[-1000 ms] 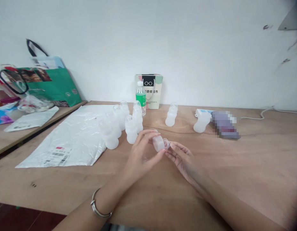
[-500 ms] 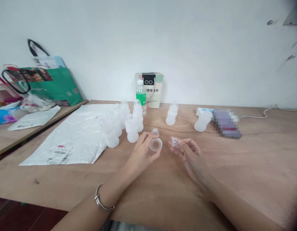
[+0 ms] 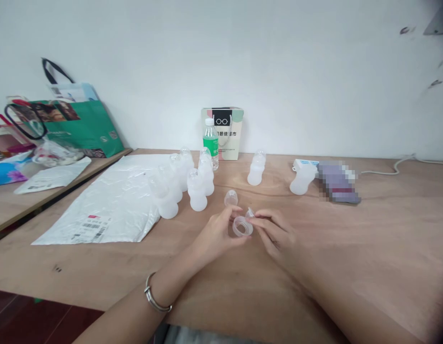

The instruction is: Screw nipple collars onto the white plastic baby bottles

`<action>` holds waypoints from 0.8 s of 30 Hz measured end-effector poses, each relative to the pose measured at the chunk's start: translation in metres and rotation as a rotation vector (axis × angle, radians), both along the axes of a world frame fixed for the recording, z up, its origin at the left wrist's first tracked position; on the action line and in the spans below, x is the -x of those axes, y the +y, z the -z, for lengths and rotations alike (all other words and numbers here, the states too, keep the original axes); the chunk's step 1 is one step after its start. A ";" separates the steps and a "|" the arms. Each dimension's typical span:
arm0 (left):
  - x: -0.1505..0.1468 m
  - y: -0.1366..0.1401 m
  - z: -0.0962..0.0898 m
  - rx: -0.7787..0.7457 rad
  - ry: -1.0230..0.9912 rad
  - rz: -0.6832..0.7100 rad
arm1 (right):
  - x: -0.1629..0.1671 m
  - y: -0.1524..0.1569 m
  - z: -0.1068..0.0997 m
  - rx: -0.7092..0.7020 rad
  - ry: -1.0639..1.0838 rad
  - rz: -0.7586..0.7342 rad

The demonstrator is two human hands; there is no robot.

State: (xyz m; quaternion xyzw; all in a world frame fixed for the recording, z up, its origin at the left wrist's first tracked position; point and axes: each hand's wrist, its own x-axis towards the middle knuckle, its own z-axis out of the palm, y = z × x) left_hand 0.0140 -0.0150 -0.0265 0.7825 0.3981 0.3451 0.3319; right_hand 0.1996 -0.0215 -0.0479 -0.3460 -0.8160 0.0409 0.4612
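Note:
My left hand is closed on a translucent baby bottle collar ring, its round opening facing me. Pinched in my right hand is a small clear bottle nipple, held tilted at the ring's upper right edge. Whether the two parts touch, I cannot tell. Just beyond my left fingers, a clear dome cap stands on the wooden table. Farther back is a capped baby bottle. An uncapped frosted bottle body stands to the right.
Several capped baby bottles stand left of my hands, beside a white plastic mailer. A water bottle and a paper bag are by the wall. A pixelated phone-like object and a white cable lie right.
My right hand has brought the nipple left to the ring. My left hand has moved slightly right and down with the ring, tilting it and uncovering more of the dome cap.

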 end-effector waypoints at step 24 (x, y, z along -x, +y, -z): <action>-0.002 0.007 0.000 0.374 -0.606 0.087 | 0.006 -0.007 0.005 -0.016 0.100 0.044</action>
